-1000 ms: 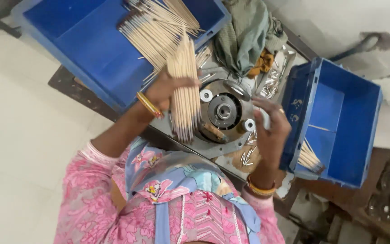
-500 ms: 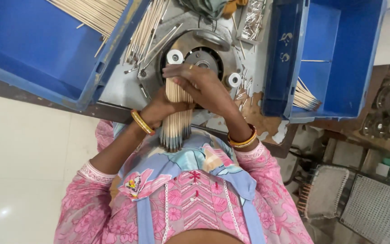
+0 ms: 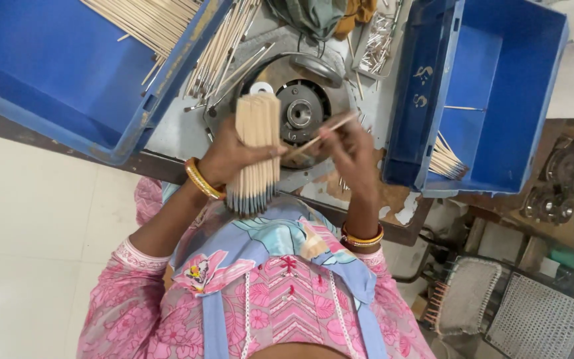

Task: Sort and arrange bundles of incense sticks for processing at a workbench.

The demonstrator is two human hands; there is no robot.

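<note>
Seen from a head camera looking straight down: the left hand (image 3: 230,156) has its grip closed around a thick bundle of thin wooden sticks (image 3: 256,151), held upright over the table (image 3: 174,136) edge, their dark-tipped ends pointing toward the person's lap. The right hand (image 3: 347,143) pinches a single stick (image 3: 320,135) between its fingertips, angled beside the bundle. Just behind the hands sits a round metal machine part (image 3: 298,100). A blue bin (image 3: 48,73) with loose sticks lies on the left; another blue bin (image 3: 493,86) on the right holds a small pile.
</note>
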